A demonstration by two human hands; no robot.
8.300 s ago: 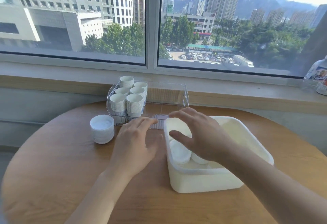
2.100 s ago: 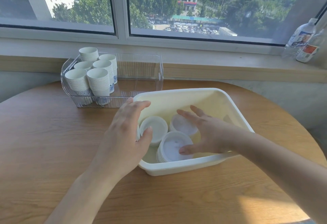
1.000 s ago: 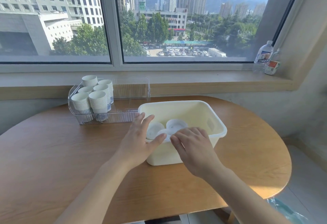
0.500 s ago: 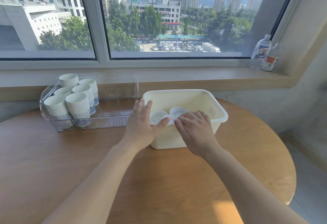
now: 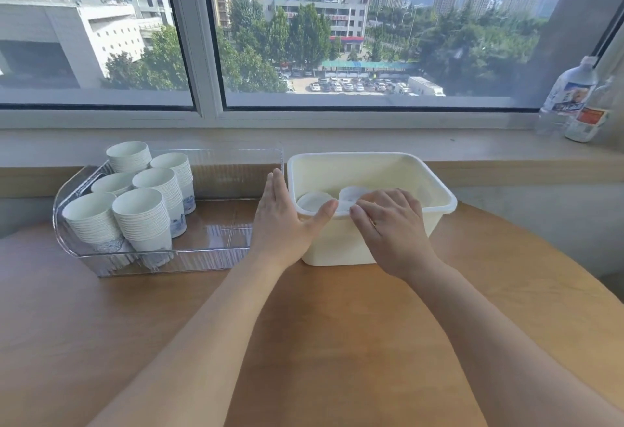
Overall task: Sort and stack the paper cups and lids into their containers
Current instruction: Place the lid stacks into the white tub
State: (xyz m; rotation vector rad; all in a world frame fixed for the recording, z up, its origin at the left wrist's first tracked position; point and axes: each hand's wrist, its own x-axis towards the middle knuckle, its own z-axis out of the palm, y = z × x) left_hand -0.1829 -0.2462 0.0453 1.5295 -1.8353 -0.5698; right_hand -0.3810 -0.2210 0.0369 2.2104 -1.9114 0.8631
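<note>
Head view: wooden table (image 5: 337, 342) below window (image 5: 337, 38), perhaps two bottles (image 5: 570, 95) on sill.

You are in a high-floor room of a city building, perhaps an office break corner. Beyond your fingers (image 5: 277, 187) a wide window (image 5: 337, 38) shows towers and a car park; two bottles (image 5: 574, 102) stand on the sill, right of the round wooden table (image 5: 101, 325).
</note>
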